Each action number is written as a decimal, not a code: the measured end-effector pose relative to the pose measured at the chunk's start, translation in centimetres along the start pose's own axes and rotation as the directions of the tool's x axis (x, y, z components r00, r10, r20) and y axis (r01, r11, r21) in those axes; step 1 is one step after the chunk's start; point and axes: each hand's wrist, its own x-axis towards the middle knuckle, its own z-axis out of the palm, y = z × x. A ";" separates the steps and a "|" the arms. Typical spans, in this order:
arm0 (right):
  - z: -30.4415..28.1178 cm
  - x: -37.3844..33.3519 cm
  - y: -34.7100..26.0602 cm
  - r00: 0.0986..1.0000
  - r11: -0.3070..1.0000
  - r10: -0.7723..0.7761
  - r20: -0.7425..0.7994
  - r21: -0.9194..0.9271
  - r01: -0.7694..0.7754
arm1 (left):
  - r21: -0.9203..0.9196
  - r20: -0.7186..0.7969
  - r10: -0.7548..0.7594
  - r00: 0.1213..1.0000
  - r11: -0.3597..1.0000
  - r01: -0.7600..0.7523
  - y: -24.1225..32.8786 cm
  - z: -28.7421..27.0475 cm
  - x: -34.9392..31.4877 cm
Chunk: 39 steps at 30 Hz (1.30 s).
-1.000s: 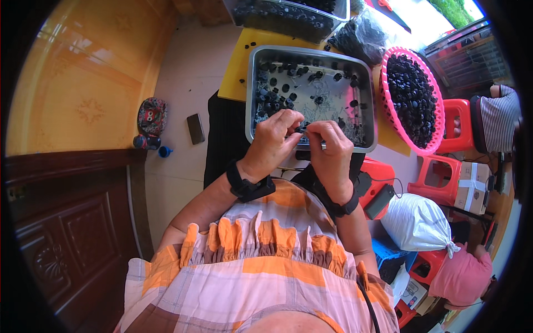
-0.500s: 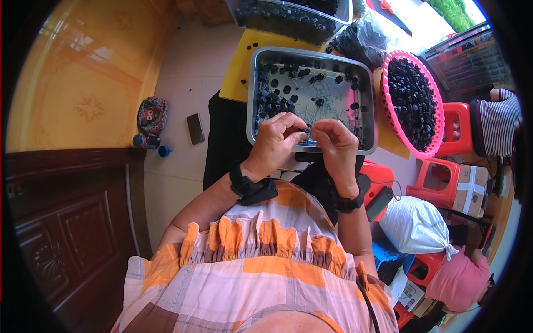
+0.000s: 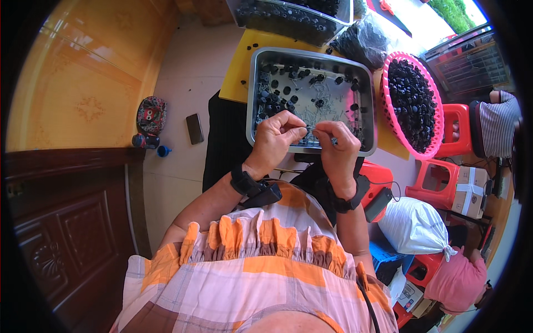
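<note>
Over the near edge of a metal tray (image 3: 312, 148), my two hands meet with their fingertips close together. My left hand (image 3: 275, 139) pinches thumb against forefinger at something small and dark, mostly hidden. My right hand (image 3: 340, 145) is also closed in a pinch; what its fingertips hold is too small to make out. In the tray lie small black round plastic parts (image 3: 270, 102), gathered mostly at the left and far side. Thin clear or silvery slivers (image 3: 319, 111) are scattered over its bottom.
A pink basket (image 3: 387, 100) full of black parts stands right of the tray. Beyond it are a clear bin (image 3: 294, 25) and a plastic bag (image 3: 369, 39). A phone (image 3: 195, 129) lies on the floor at left. Red stools (image 3: 436, 191) and two people (image 3: 458, 280) are at right.
My right fingertips have drawn slightly away from the left ones and the fingers curl a little more. My left hand stays nearly in place.
</note>
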 end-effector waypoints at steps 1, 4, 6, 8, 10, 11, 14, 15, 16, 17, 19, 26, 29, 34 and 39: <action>-0.1 0.0 0.1 0.998 0.997 -0.058 -0.002 -0.051 0.058 | -0.058 0.021 -0.041 0.999 0.997 0.042 0.0 0.0 0.0; -0.2 0.1 -0.2 1.000 1.000 -0.020 -0.010 0.017 0.020 | -0.142 0.089 -0.110 0.990 0.982 0.122 0.3 -0.3 0.1; -0.1 0.1 -0.2 1.000 0.999 -0.004 -0.008 0.044 0.005 | -0.172 0.138 -0.139 0.981 0.972 0.162 0.3 -0.4 0.2; 0.0 0.1 0.0 1.000 0.996 0.004 -0.007 0.084 -0.004 | -0.098 0.213 -0.177 0.961 0.975 0.201 0.3 -0.6 0.2; -0.1 0.1 0.0 0.990 0.992 -0.124 0.066 0.017 0.123 | -0.164 0.154 -0.194 0.969 0.962 0.219 0.8 -0.4 0.1; -0.2 0.1 -0.3 0.990 0.991 -0.129 0.050 0.036 0.127 | -0.233 0.098 -0.215 0.972 0.944 0.232 0.9 -0.4 0.1; -0.2 0.0 -0.7 0.999 0.992 -0.015 -0.033 0.125 0.019 | -0.162 0.189 -0.193 0.963 0.961 0.225 0.4 -0.4 0.2; -0.3 -0.1 -0.6 0.999 0.992 -0.015 -0.031 0.125 0.019 | -0.132 0.213 -0.205 0.955 0.963 0.236 0.4 -0.3 0.0; -0.4 -0.1 -0.1 1.000 0.992 0.013 -0.021 0.128 -0.010 | -0.131 0.215 -0.205 0.955 0.963 0.236 0.3 -0.5 0.1; -0.6 0.0 0.4 0.999 0.991 0.042 -0.011 0.131 -0.040 | -0.198 0.188 -0.180 0.966 0.956 0.217 0.0 -0.8 0.3; -1.1 0.3 2.2 0.986 0.976 0.121 -0.111 0.196 -0.098 | -0.263 0.161 -0.157 0.974 0.945 0.196 -0.1 -1.5 0.7; -1.8 1.3 2.5 0.983 0.997 -0.007 -0.185 -0.076 -0.008 | -0.344 0.144 -0.192 0.971 0.910 0.231 0.2 -2.0 0.9; -1.8 1.1 4.0 0.991 0.952 -0.037 -0.126 -0.307 -0.003 | -0.285 0.090 -0.195 0.977 0.935 0.212 0.4 -2.0 0.8; -1.3 0.8 4.5 0.992 0.893 0.058 0.112 -0.449 -0.002 | -0.205 0.045 -0.172 0.984 0.963 0.178 0.4 -2.3 0.5; 0.3 1.5 5.1 0.966 0.834 0.110 0.234 -0.551 0.039 | -0.173 0.067 -0.183 0.981 0.966 0.192 0.2 -1.9 0.3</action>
